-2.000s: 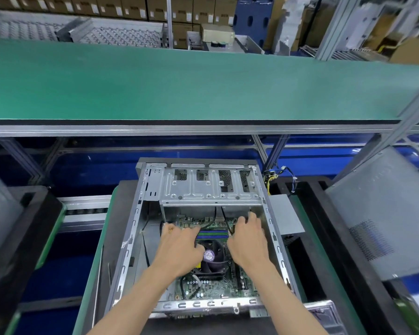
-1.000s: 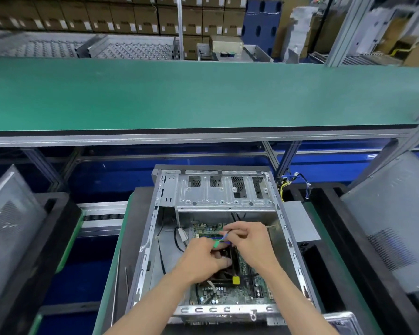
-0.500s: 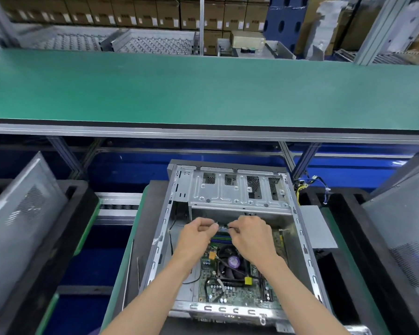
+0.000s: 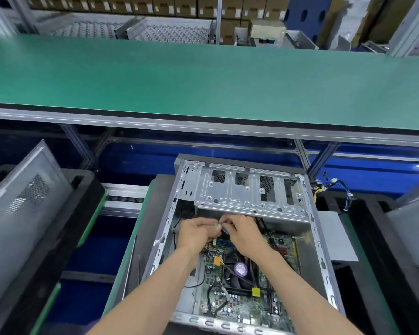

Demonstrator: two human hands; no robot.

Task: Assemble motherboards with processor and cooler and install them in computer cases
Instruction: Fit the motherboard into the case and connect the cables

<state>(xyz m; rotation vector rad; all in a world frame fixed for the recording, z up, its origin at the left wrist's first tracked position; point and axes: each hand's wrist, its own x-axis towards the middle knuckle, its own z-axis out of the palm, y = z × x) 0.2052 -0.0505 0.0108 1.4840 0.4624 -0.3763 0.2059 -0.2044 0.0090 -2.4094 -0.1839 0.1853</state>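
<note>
Presently, at the left edge of the lower conveyor level, a grey side panel [image 4: 22, 201] leans tilted in a black foam carrier [image 4: 65, 228]. Next to it toward the middle, the open computer case [image 4: 247, 199] lies flat on a green-edged pallet [image 4: 131, 243], its drive cage at the far end. The motherboard [image 4: 240, 301] sits inside the case, on its floor, with the cooler [image 4: 240, 269] mounted near the board's centre.

Both hands are close together inside the case, at the far edge of the motherboard just below the drive cage. The left hand [image 4: 196, 234] has its fingers curled and pinches a small green-tipped part [image 4: 215, 224], apparently a connector; what it is exactly cannot be told. The right hand [image 4: 246, 234], fingers likewise curled, grips at the same spot, its fingertips meeting those of the left. Black cables run down from the cage just beside the right hand.

At the right, a loose cable bundle [image 4: 336, 187] of yellow, black and blue wires hangs outside the case's far right corner. A second grey panel [image 4: 414, 228] stands at the right edge. Above all of this runs the green bench [image 4: 203, 81].
</note>
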